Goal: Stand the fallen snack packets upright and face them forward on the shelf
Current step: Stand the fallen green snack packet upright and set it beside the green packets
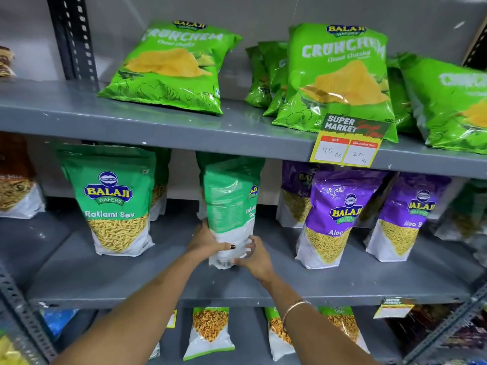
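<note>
A green Ratlami Sev packet stands upright on the middle shelf, turned so its back and side face me. My left hand grips its lower left edge and my right hand holds its lower right corner. Another green Ratlami Sev packet stands facing forward to the left. Purple Aloo Sev packets stand to the right. On the top shelf a Crunchem chips bag lies leaning back.
More Crunchem bags and a price tag sit on the top shelf. Small snack packets fill the bottom shelf. A slotted metal upright stands at the upper left, another at the lower left.
</note>
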Tool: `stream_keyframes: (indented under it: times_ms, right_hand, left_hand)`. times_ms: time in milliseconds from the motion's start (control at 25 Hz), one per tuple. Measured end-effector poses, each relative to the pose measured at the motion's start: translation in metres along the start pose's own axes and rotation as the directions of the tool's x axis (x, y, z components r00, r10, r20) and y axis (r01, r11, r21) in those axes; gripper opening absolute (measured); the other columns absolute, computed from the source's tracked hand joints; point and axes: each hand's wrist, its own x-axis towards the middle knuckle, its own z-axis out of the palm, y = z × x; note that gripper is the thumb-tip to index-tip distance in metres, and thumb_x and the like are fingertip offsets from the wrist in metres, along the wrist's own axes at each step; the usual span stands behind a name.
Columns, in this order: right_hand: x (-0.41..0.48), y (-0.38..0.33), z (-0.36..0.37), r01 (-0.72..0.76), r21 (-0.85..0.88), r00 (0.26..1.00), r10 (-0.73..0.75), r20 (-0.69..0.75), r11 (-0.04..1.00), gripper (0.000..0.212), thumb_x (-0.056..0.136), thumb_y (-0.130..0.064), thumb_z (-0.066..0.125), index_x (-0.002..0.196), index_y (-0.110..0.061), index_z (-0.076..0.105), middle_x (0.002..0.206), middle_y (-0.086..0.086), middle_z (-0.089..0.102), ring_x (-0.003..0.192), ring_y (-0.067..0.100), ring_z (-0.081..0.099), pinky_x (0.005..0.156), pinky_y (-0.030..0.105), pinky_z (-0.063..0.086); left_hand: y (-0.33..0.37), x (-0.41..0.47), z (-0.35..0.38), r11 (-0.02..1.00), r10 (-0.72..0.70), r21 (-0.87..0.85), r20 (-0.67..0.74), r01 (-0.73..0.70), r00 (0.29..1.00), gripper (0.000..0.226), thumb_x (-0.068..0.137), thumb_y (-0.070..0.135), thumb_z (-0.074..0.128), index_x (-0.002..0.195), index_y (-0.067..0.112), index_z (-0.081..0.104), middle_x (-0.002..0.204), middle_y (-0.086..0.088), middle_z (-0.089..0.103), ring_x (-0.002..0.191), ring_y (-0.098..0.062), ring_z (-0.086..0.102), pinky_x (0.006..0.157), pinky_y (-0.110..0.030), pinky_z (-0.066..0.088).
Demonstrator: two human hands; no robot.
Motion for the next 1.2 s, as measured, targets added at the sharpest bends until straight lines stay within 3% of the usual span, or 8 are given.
stream_keyframes:
  times_ms: [120,280,360,560,640,800,1040,1200]
  right_hand:
    - [0.023,0.027,0.018,0.005,0.077,1.0,-0.006,0.018,0.997,0.115,0.032,-0.042,0.092,0.13,-0.018,0.037,0.132,0.005,0.054,0.123,0.022,0.053,0.102,0.047,0.047]
    - [-0.005,-0.019,0.024,-0.02,0.141,1.0,0.023,-0.018,0.99,0.107,0.046,-0.021,0.089,0.128,-0.01,0.022,0.124,0.001,0.045,0.112,0.017,0.051,0.078,0.028,0.055]
    - [-0.005,-0.019,0.025,-0.03,0.136,0.998,0.037,-0.042,0.99,0.082,0.059,-0.011,0.084,0.115,-0.013,0.025,0.11,-0.002,0.047,0.101,0.017,0.053,0.061,0.018,0.05]
    - [0.008,-0.001,0.008,-0.03,0.114,0.999,0.026,0.036,0.993,0.086,0.034,-0.041,0.089,0.105,-0.021,0.045,0.113,0.006,0.063,0.111,0.031,0.061,0.097,0.049,0.049]
    - [0.022,0.009,-0.005,-0.05,0.071,0.992,0.041,0.116,0.996,0.093,0.029,-0.045,0.093,0.111,-0.018,0.058,0.117,0.015,0.065,0.111,0.034,0.061,0.098,0.052,0.049]
    - [0.02,-0.002,-0.034,-0.056,0.181,0.974,0.014,0.226,0.982,0.095,0.039,-0.012,0.091,0.121,-0.004,0.045,0.123,0.019,0.06,0.111,0.033,0.061,0.096,0.042,0.052]
    - [0.028,-0.003,-0.048,-0.026,0.086,0.999,0.024,0.03,0.996,0.079,0.046,-0.006,0.079,0.12,-0.01,0.051,0.121,0.012,0.063,0.116,0.03,0.056,0.1,0.043,0.046]
    - [0.029,-0.008,-0.05,-0.061,0.161,0.99,0.04,0.134,0.985,0.092,0.039,-0.017,0.087,0.122,-0.011,0.05,0.122,0.01,0.065,0.114,0.026,0.06,0.102,0.046,0.047]
  left_hand:
    - [0.002,-0.004,-0.006,0.998,0.048,-0.038,0.104,-0.045,0.993,0.084,0.049,0.044,0.081,0.123,0.013,0.056,0.123,-0.006,0.062,0.113,-0.023,0.059,0.092,-0.028,0.052]
    - [0.014,-0.02,-0.014,0.979,0.084,-0.195,0.17,-0.05,0.982,0.007,0.081,0.015,0.068,0.085,0.02,0.065,0.08,0.014,0.065,0.077,0.001,0.058,0.054,0.006,0.041]
    - [0.014,-0.023,-0.017,0.964,0.054,-0.267,0.165,-0.008,0.985,0.014,0.085,0.016,0.063,0.073,0.024,0.06,0.068,0.02,0.064,0.067,0.006,0.057,0.048,0.005,0.039]
    - [0.004,-0.011,-0.021,0.97,-0.014,-0.241,0.006,0.015,1.0,0.023,0.081,0.015,0.067,0.063,0.017,0.054,0.069,0.01,0.056,0.075,-0.007,0.05,0.054,-0.006,0.036]
    - [0.005,-0.008,-0.021,0.974,-0.033,-0.228,-0.052,0.02,0.998,0.027,0.075,0.015,0.074,0.094,0.009,0.056,0.101,-0.004,0.055,0.1,-0.019,0.051,0.073,-0.019,0.038]
    - [0.017,-0.008,-0.015,0.949,-0.026,-0.311,0.092,0.054,0.995,0.094,0.072,0.01,0.076,0.144,0.009,0.016,0.15,-0.012,0.031,0.137,-0.027,0.033,0.109,-0.037,0.032]
    - [0.022,-0.009,-0.01,0.954,-0.022,-0.295,0.087,0.047,0.996,0.077,0.073,-0.001,0.072,0.138,0.006,0.031,0.133,-0.018,0.05,0.116,-0.028,0.052,0.092,-0.03,0.042]
    - [0.016,-0.012,-0.007,0.957,-0.055,-0.285,0.018,0.058,0.998,0.045,0.068,0.003,0.077,0.104,0.013,0.053,0.121,-0.017,0.063,0.107,-0.026,0.06,0.091,-0.03,0.047]
